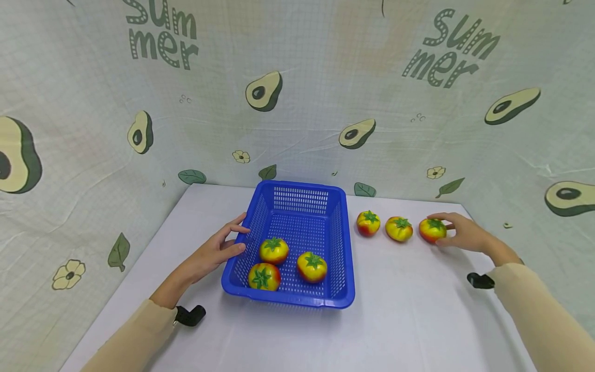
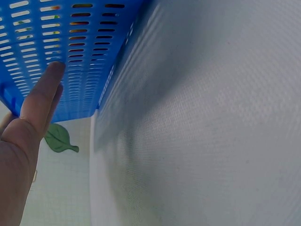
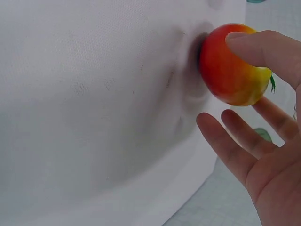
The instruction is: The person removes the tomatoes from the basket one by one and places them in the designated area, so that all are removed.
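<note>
A blue plastic basket (image 1: 350,258) stands on the table with three red-and-yellow toy tomatoes in its near half, one of them a tomato (image 1: 312,267) at the right. My left hand (image 1: 215,253) touches the basket's left side, its fingertips at the rim and its fairly straight thumb against the slotted outer wall (image 2: 80,89). To the basket's right, a toy tomato (image 1: 368,223) and another tomato (image 1: 398,229) sit in a row. At the row's right end, my right hand (image 1: 465,233) pinches a third tomato (image 3: 230,66) between thumb and forefinger; the other fingers are spread below it in the right wrist view.
The white-covered table (image 1: 395,310) ends at a cloth backdrop (image 1: 307,144) printed with avocados and leaves, which also rises on both sides. Black wrist straps show at the left sleeve (image 1: 139,330) and right sleeve (image 1: 534,310).
</note>
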Motion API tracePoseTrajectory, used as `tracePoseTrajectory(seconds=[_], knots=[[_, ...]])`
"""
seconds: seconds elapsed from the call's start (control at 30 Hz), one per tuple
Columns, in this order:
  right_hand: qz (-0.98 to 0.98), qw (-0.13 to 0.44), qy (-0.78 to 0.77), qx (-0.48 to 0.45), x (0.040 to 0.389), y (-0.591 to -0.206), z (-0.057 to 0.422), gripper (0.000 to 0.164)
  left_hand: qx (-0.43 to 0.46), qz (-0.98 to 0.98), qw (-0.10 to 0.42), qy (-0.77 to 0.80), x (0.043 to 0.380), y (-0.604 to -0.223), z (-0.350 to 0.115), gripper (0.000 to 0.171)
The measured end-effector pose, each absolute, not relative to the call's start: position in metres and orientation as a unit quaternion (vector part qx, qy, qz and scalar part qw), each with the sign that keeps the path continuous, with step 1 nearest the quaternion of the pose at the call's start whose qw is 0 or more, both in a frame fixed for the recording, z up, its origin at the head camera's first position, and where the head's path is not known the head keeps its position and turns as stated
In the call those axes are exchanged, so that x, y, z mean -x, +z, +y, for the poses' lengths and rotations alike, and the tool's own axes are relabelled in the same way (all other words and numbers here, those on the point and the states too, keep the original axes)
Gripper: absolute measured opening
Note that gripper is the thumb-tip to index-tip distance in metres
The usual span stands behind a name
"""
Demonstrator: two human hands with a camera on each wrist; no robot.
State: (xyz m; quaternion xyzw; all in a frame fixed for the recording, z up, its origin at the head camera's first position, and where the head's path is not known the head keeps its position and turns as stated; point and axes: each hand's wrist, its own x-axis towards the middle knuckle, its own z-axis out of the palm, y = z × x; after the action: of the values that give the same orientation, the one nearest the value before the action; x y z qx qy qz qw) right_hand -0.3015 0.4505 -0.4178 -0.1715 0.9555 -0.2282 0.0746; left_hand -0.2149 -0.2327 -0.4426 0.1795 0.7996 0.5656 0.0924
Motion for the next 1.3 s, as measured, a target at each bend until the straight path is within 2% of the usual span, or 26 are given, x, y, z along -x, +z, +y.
tracePoseTrajectory(seconds=[0.4, 0.53, 0.77, 1.3], knots=[[0.951, 0.070, -0.237, 0.187, 0.300, -0.403, 0.442, 0.076, -0.181, 0.799, 0.090, 0.566, 0.215, -0.443, -0.233, 0.043], [0.953, 0.057, -0.224, 0.194, 0.298, -0.393, 0.431, 0.073, -0.181, 0.798, 0.091, 0.567, 0.215, -0.441, -0.233, 0.043], [0.956, 0.030, -0.191, 0.219, 0.295, -0.367, 0.396, 0.065, -0.181, 0.799, 0.090, 0.567, 0.214, -0.440, -0.233, 0.044], [0.931, 0.018, -0.151, 0.332, 0.293, -0.311, 0.295, 0.070, -0.185, 0.795, 0.092, 0.571, 0.216, -0.445, -0.234, 0.043]])
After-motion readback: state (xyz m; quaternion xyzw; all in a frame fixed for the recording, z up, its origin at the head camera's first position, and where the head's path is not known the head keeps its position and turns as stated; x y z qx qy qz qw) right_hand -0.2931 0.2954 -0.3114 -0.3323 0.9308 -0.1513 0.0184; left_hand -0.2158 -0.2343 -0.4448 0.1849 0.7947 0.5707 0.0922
